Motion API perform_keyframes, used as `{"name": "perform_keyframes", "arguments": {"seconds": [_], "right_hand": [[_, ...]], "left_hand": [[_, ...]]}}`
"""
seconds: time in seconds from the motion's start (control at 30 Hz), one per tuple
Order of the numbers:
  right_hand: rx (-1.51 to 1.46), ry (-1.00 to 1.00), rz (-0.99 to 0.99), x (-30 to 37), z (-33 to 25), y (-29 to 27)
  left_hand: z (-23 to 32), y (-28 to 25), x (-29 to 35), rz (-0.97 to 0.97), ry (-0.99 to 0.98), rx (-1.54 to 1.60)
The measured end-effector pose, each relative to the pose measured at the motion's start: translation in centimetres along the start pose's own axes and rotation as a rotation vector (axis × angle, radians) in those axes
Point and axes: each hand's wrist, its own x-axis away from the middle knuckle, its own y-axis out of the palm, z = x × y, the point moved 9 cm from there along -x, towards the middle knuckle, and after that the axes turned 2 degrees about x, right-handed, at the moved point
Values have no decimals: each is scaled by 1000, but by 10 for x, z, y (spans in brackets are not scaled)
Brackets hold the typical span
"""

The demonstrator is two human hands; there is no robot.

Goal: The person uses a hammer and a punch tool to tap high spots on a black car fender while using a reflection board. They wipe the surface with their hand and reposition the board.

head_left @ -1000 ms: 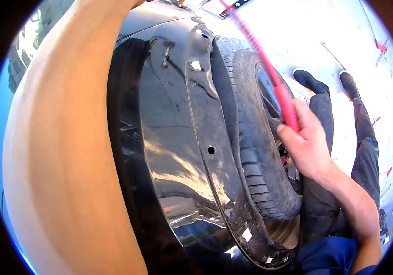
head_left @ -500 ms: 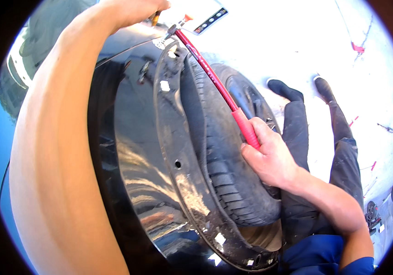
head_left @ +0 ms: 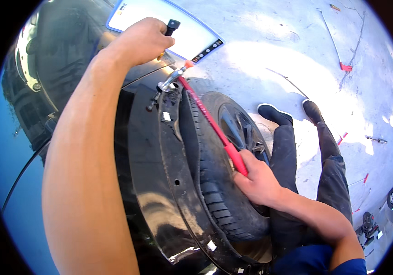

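Observation:
My right hand [head_left: 258, 181] is closed around the red grip of a long slim hammer [head_left: 209, 118]. Its silver head, with an orange tip, is over the upper end of the black car's wheel arch [head_left: 171, 156]; whether it touches the paint I cannot tell. Beyond the hammer head, my left hand [head_left: 142, 42] is closed on a short tool [head_left: 172, 26] with a flat black end above the fingers and a yellowish part below. The fingers hide its middle. The car's tyre [head_left: 226, 201] fills the arch below the hammer shaft.
A white light board [head_left: 192, 32] with a blue rim stands beyond my left hand. My legs [head_left: 284, 156] are right of the wheel. On the concrete floor [head_left: 279, 55] lie a red-handled rod [head_left: 334, 43] and a small metal tool [head_left: 376, 139]. Wheeled gear [head_left: 367, 227] sits at lower right.
The view has shifted, bringing more of the light board and my whole left hand into sight. My right hand keeps its hold on the hammer, whose head remains near the arch's upper end.

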Motion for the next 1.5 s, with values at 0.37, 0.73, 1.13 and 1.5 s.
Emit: {"name": "perform_keyframes", "arguments": {"seconds": [0.37,0.73,1.13,1.5], "right_hand": [[-117,28,208,0,11,-17],[-431,12,488,36,-11,-75],[-631,-75,494,36,-45,-74],[-651,-36,473,32,-47,-67]], "left_hand": [[16,-2,5,-230,35,87],[5,8,46,-525,-51,121],[27,11,29,-521,119,-116],[9,12,23,-551,-72,115]]}}
